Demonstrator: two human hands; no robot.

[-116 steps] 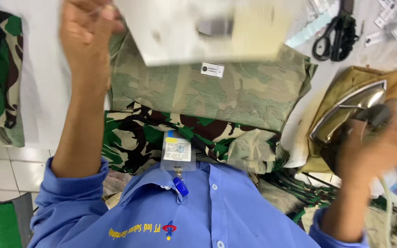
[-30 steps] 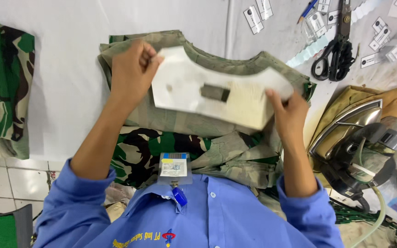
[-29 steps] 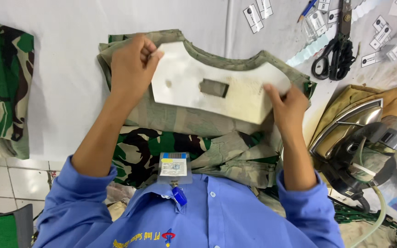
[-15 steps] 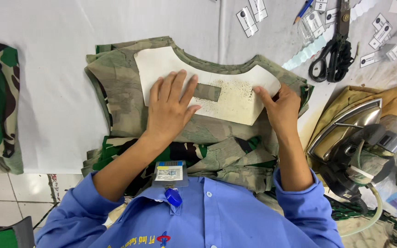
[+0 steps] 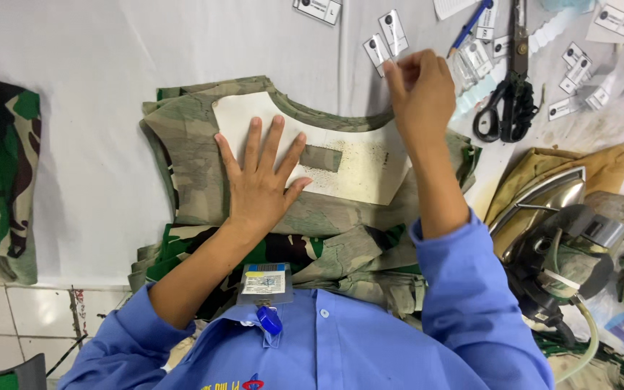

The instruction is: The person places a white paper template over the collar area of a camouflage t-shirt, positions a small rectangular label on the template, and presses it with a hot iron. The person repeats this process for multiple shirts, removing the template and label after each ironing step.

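Lifted off the white template (image 5: 355,155), the right hand (image 5: 420,90) now hovers far right by the small labels (image 5: 386,42), fingers pinched; whether they grip a label is unclear. Left hand (image 5: 261,180) presses flat, fingers spread, on the template atop the camouflage fabric (image 5: 189,159). Scissors (image 5: 510,101) are cut off at the frame's top.

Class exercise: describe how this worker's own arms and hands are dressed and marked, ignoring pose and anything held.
Both arms wear long blue shirt sleeves, pushed up the forearms. The left hand and right hand are bare: no gloves, rings or watch visible.
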